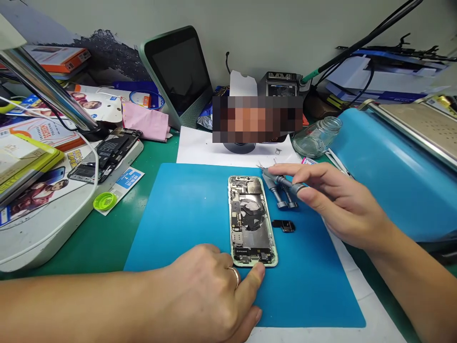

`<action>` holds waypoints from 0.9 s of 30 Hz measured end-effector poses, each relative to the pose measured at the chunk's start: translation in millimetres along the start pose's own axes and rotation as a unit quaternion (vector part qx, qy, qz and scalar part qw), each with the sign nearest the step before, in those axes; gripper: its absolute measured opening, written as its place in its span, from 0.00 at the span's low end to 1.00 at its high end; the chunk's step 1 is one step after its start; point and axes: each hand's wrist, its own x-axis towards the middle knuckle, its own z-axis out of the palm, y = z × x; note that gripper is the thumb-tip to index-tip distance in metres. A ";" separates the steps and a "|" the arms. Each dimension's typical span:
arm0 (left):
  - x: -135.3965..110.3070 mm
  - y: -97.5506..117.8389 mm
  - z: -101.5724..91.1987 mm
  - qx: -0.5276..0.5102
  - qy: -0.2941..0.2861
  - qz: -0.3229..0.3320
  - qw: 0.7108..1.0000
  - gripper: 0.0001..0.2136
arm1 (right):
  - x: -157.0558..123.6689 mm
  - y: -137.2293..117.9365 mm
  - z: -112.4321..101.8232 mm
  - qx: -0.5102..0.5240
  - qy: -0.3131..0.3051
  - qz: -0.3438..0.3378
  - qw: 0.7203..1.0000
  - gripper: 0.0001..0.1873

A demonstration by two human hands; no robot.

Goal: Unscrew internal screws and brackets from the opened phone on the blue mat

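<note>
An opened phone (253, 221) lies on the blue mat (185, 214), its circuit board and inner parts bare, with no screen on it. My left hand (214, 290) rests at its bottom end, the index fingertip touching the lower edge; some of the other fingers are curled and partly hidden. Between thumb and fingers, my right hand (339, 202) pinches a grey screwdriver (285, 182), its tip pointing up and left. Beneath it lie more grey screwdrivers (276, 194) on the mat. A small black part (283, 226) sits right of the phone.
To the left, a detached phone screen assembly (110, 152) lies on a white stand, near a green cap (104, 201). A tilted display (178, 66) stands behind. A glass jar (317, 136) is at the back right, beside a large blue surface (389, 176).
</note>
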 end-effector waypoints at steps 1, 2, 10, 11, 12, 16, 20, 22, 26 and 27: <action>0.0 -0.1 0.1 -0.001 -0.002 0.000 1.000 0.19 | -0.4 -1.9 1.1 0.042 0.022 0.007 0.999 0.07; 0.0 -0.2 0.1 -0.003 -0.005 0.001 1.000 0.19 | -0.2 -3.7 2.0 0.081 0.044 0.008 0.996 0.09; 0.5 -0.7 3.0 0.003 0.000 0.003 1.000 0.18 | 9.4 -16.5 -4.5 0.279 0.200 -0.005 0.939 0.16; 0.5 -1.4 4.9 0.004 0.003 0.007 1.000 0.18 | 9.6 -18.4 -6.4 0.293 0.208 0.010 0.933 0.17; 0.4 -2.1 7.2 0.005 0.010 0.014 1.000 0.18 | 9.3 -20.5 -7.9 0.300 0.211 0.021 0.930 0.16; -0.4 -4.8 18.1 0.022 0.058 0.022 0.998 0.16 | 5.5 -28.2 -8.5 0.259 0.233 0.041 0.937 0.17; -0.2 -5.6 25.4 0.033 0.094 0.020 0.995 0.16 | 2.8 -28.7 -5.7 0.243 0.230 0.036 0.942 0.24; 0.0 -5.9 26.9 0.036 0.097 0.022 0.994 0.16 | 3.1 -25.7 -5.6 0.260 0.205 0.029 0.943 0.21; 0.2 -7.1 27.2 0.044 0.092 0.025 0.994 0.16 | 3.8 -20.7 -4.2 0.280 0.186 0.058 0.940 0.12; 0.2 -7.4 27.2 0.043 0.095 0.028 0.994 0.16 | 3.6 -20.3 -3.2 0.269 0.195 0.065 0.941 0.11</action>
